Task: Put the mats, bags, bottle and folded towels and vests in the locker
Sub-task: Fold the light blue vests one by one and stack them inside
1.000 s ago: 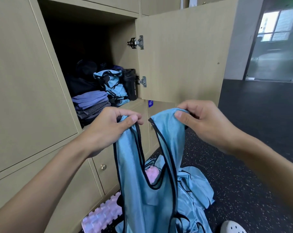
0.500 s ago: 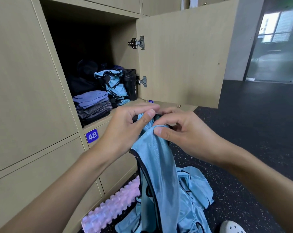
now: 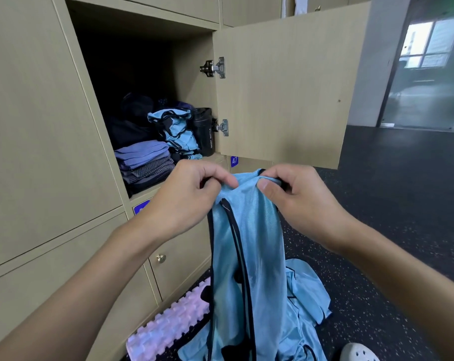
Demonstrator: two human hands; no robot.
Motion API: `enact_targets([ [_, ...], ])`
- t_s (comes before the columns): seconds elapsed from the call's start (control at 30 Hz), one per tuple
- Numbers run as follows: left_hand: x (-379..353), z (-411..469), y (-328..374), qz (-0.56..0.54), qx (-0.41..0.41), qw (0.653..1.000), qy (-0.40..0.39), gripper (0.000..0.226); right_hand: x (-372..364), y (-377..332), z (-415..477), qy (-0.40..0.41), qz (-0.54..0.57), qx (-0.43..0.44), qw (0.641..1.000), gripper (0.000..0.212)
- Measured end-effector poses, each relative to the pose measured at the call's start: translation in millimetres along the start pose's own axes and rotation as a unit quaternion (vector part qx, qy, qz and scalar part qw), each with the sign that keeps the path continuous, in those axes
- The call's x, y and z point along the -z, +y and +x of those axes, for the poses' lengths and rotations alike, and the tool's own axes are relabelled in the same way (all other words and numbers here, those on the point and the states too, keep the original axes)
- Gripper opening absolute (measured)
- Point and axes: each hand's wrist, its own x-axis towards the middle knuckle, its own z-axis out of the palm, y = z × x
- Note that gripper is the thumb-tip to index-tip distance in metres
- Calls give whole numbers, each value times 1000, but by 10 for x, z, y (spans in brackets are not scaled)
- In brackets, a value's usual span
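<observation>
Up front, the left hand [image 3: 186, 196] and right hand [image 3: 298, 201] pinch the top edge of a light blue vest [image 3: 249, 246], fingers closed on the fabric, so it hangs down before the open locker [image 3: 142, 74]. Inside, folded towels [image 3: 145, 162] sit at the left, folded vests [image 3: 179, 134] in the middle, and a black bottle [image 3: 205, 131] at the right by the door [image 3: 285, 87]. More vests [image 3: 306, 295] and a pink ridged mat [image 3: 168, 327] lie on the floor [image 3: 390, 217] below
</observation>
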Motion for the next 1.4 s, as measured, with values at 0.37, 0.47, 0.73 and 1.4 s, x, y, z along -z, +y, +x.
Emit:
enact_targets([
  [0.37, -28, -36, 76, -13, -50, 998, -19, 24, -30, -131, -26, -28, 44, 25, 998, 24],
  [0.47, 1, -47, 67, -19, -42, 999, -17, 20, -30, -137, -32, -23, 21, 19, 999, 20],
  [0.73, 42, -76, 66, 24, -25, 999, -13, 8, -2, -150, -37, 40, -11, 10, 999, 28],
  [1.4, -38, -48, 10, -249, 69, 965, 35, 64, -44, -257, -14, 84, 212, -28, 973, 40],
])
